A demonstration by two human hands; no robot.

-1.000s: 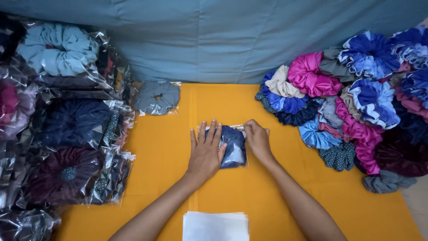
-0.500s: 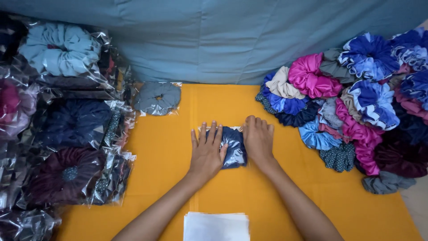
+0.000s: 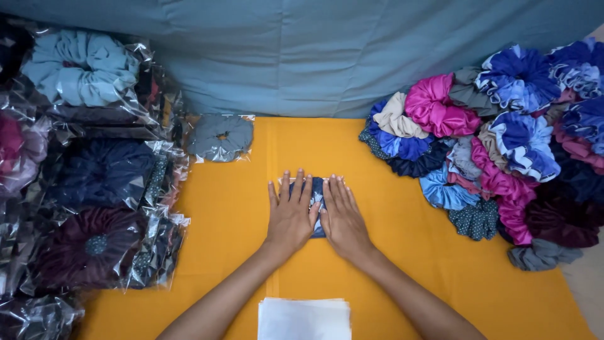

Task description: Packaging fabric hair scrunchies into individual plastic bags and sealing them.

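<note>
Both hands lie flat, fingers spread, side by side at the centre of the orange tabletop (image 3: 402, 264). The left hand (image 3: 290, 215) and right hand (image 3: 343, 217) press down on a dark blue scrunchie in a clear bag (image 3: 316, 192), neither grip closed around it. Loose scrunchies (image 3: 497, 145) pile at three o'clock, bagged ones (image 3: 94, 189) at nine o'clock, white sheets (image 3: 305, 318) at six.

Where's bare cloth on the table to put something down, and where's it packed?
Free: orange cloth between the bagged scrunchies and the left hand; also between the right hand and the loose scrunchie pile, and the strip behind the hands. Crowded: both side edges, the pressed dark blue packet, and the white sheet stack.
</note>
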